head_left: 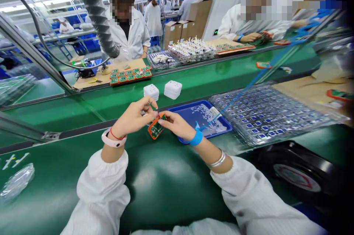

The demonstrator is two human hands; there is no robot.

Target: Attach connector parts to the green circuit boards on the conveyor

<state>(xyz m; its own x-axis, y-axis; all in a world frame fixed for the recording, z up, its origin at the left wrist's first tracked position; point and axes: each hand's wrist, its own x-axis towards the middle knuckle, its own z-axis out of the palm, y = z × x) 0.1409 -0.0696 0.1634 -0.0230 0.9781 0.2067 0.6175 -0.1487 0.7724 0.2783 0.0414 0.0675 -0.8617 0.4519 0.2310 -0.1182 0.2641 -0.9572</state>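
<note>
A small green circuit board in an orange frame (156, 130) is held up over the green work mat (166, 187). My right hand (178, 124) grips its upper right edge, thumb on the board's face. At the board's top end my left hand (138, 115) pinches something small and dark, perhaps a wire; its kind is too small to tell. Just right of the hands lies a blue tray (181, 109) scattered with small white pieces (208, 117). Two white cube-shaped housings (173, 90) sit beyond my fingers.
Clear plastic trays of blue-and-white parts (257, 117) lie to the right, above a black machine (301, 172). A blue wrist cord (243, 91) crosses from my right wrist. Across the green conveyor (116, 108), co-workers sit by orange-framed boards (129, 76). A plastic bag (18, 183) lies left.
</note>
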